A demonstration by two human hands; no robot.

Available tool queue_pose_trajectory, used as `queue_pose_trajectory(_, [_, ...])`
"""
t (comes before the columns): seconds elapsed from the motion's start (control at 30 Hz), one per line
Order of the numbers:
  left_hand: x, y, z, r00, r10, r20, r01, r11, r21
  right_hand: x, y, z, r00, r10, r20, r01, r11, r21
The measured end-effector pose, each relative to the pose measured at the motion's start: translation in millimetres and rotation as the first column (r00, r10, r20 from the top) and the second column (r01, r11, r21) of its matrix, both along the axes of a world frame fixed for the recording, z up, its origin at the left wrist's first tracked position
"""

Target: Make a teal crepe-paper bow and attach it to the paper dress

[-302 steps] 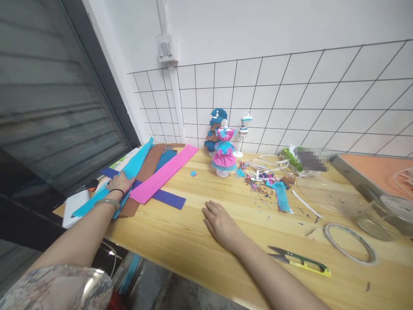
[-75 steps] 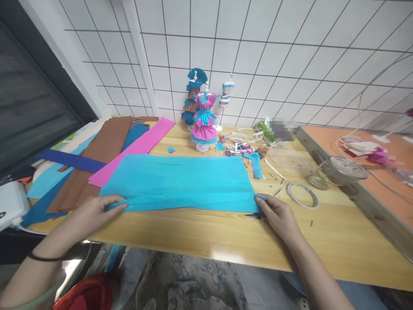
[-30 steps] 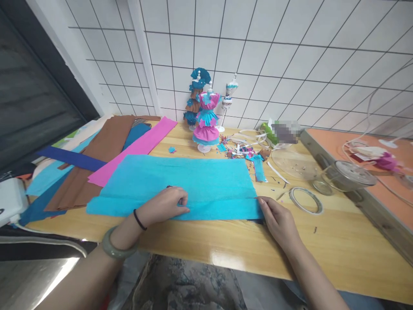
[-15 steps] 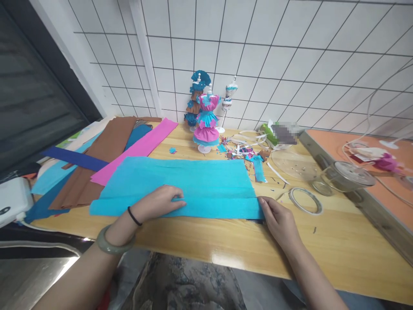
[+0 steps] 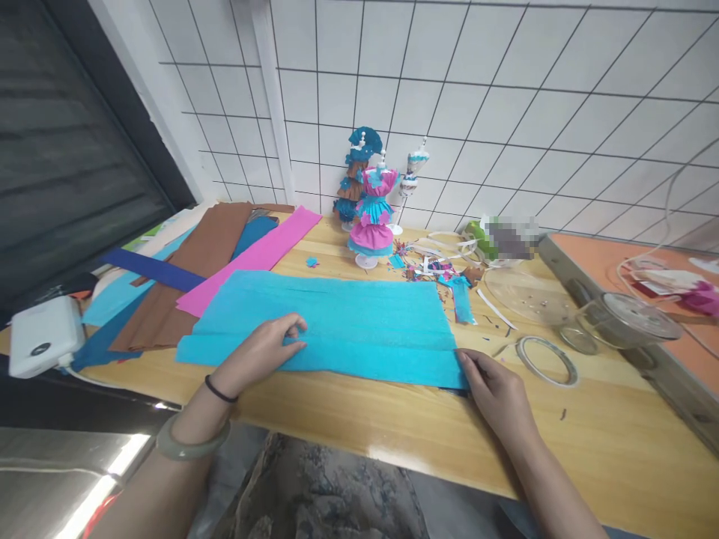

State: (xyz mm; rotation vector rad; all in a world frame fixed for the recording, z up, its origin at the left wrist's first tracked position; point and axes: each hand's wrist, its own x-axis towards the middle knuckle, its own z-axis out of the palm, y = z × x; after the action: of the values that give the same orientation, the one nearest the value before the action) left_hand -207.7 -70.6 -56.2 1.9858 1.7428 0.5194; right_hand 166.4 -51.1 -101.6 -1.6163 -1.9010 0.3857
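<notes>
A wide turquoise crepe sheet point(image 5: 348, 314) lies on the wooden table, with a fold line running along its near part. Over its near left part is my left hand point(image 5: 272, 346), thumb and fingers apart and curved, holding nothing. My right hand point(image 5: 497, 385) pinches the sheet's near right corner between thumb and fingers. Something dark shows under the sheet's edge beside that hand. Behind the sheet stands a small dress form point(image 5: 374, 213) in pink and turquoise paper, with a teal and brown one point(image 5: 351, 187) and a white one point(image 5: 413, 176) near it.
Brown point(image 5: 185, 277), pink point(image 5: 264, 258) and blue paper strips lie at the left, near a white device point(image 5: 45, 337). At the right are paper scraps, a tape roll point(image 5: 547, 361), a clear round container point(image 5: 629, 318) and an orange surface point(image 5: 629, 262) with a raised edge.
The camera view has turned slightly left, so the table's things sit further right. My left hand has slid a little left over the sheet; my right hand keeps its corner.
</notes>
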Motion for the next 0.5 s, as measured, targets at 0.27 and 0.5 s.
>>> queue_pose_trajectory(0.27, [-3.6,0.3,2.0,0.995,-0.065,-0.080,0.066,0.998,0.007,-0.6,-0.8,0.9,1.000,-0.017,-0.014,0.017,1.000,-0.016])
queue_pose_trajectory(0.5, [-5.4,-2.1,1.2,0.989,-0.072,-0.130,0.077,0.997,0.032,0.1,-0.1,0.4,1.000,-0.025,-0.012,0.025,1.000,-0.007])
